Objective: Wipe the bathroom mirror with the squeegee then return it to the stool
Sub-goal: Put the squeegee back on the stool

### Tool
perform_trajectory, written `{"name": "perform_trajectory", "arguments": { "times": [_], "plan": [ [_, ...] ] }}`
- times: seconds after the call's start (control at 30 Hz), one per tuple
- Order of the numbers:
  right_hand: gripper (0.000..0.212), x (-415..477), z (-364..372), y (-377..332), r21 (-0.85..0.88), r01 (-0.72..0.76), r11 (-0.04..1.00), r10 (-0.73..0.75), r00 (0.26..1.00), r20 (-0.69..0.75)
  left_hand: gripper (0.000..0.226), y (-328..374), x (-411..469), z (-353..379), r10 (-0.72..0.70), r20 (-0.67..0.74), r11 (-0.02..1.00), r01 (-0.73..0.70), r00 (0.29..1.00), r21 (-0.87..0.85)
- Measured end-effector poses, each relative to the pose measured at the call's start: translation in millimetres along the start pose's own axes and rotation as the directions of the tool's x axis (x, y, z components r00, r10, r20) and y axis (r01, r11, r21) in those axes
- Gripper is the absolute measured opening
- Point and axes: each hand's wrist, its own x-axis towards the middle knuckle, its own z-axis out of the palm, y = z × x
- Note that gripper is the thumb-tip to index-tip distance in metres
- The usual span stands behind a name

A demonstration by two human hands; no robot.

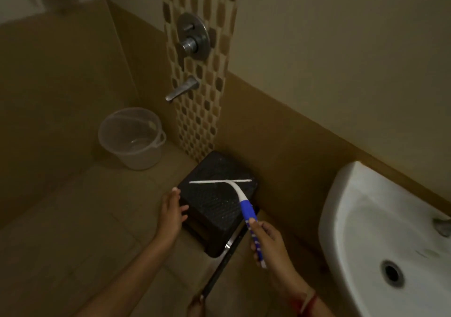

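squeegee (244, 203) gripped by right hand (267, 241), left hand (172, 210) open

The right hand (268, 241) hides part of the squeegee (247, 209) handle, and the frame's edge cuts off the sink (353, 194).

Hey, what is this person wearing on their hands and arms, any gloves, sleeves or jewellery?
No gloves: the left hand and right hand are bare, and both forearms are bare, with no sleeve in view. A red thread band circles the right wrist. No ring or watch shows in the dim light.
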Motion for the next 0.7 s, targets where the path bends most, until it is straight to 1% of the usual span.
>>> {"name": "perform_trajectory", "arguments": {
  "times": [0.13,0.27,0.37,0.43,0.53,0.7],
  "plan": [
    [0.023,60,19,16,0.070,-0.125,0.990,0.130,0.990,-0.061,0.042,-33,28,7,-0.022,0.001,0.998,0.022,1.000,0.055],
    [0.025,127,39,30,0.134,-0.185,0.974,0.199,0.975,-0.097,0.034,-62,51,13,-0.041,-0.027,0.993,0.043,0.999,0.107],
    [0.023,169,51,45,0.179,-0.177,0.968,0.201,0.971,-0.126,0.021,-76,71,12,0.021,-0.055,0.981,-0.009,0.998,0.196],
    [0.022,190,56,54,0.198,-0.166,0.966,0.194,0.972,-0.133,0.026,-83,84,10,0.046,-0.061,0.959,-0.027,0.997,0.282],
    [0.023,221,60,63,0.184,-0.146,0.972,0.172,0.976,-0.136,0.036,-95,102,7,0.079,-0.034,0.931,-0.061,0.996,0.360],
    [0.024,259,68,76,0.125,-0.085,0.989,0.105,0.981,-0.161,0.027,-118,112,3,0.120,-0.012,0.878,-0.100,0.993,0.467]
  ]
}}
